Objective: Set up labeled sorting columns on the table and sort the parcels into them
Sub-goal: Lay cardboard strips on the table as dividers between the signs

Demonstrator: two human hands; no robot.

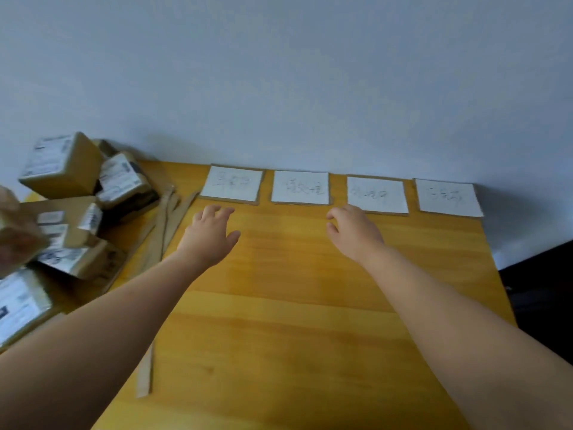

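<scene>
Your left hand [210, 235] and right hand [355, 234] are hovering mid-frame, fingers loosely apart, holding nothing. 4 label cards [300, 187] are lining the table's [294, 305] far edge. Parcels [62, 164] are piling up at left.

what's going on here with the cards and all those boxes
A person is setting up a parcel sort on a wooden table. Four handwritten label cards lie in a row along the wall. The left hand and right hand hover empty below them. The parcels sit piled at the left, unsorted.

Both forearms bare, no sleeves, apparently no rings on left grip [208, 235] or right grip [356, 232].
</scene>
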